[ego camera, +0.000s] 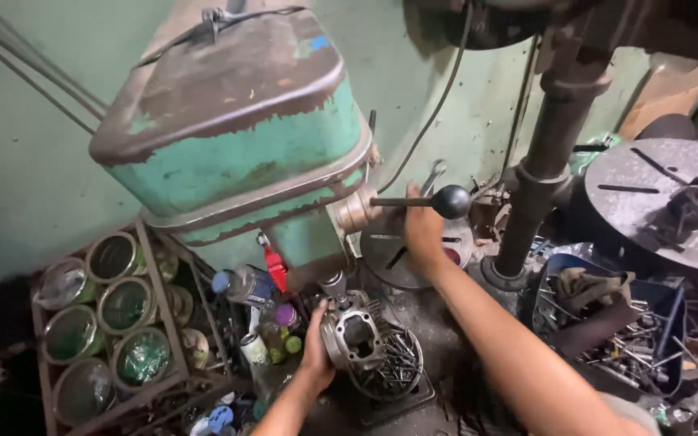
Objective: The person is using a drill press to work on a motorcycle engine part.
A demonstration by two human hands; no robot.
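- Your left hand (pixel 317 354) is curled closed around the near side of the finned metal cylinder (pixel 355 337); the fingers wrap its edge and steady it on the drill table (pixel 401 394).
- Your right hand (pixel 423 230) is closed round the feed lever (pixel 414 201), just behind its black ball knob (pixel 451 202); the fingertips are hidden behind the bar.
- The cylinder sits directly beneath the chuck (pixel 334 285), its bore facing you. The chuck stands just above the casting; whether a bit touches the metal cannot be told.
- Progress, as a judgement: the workpiece is positioned and held, the lever is gripped, so set-up appears done. Drilling itself looks at or near its start; no fresh hole is visible.
- A pile of dark swarf (pixel 393 363) lies on the table beside the cylinder.
- The worn green drill head (pixel 236 129) overhangs the work.
- A rack of glass jars (pixel 111 323) stands to the left; a second round table (pixel 656 202) and a blue tray of tools (pixel 616 323) lie to the right.
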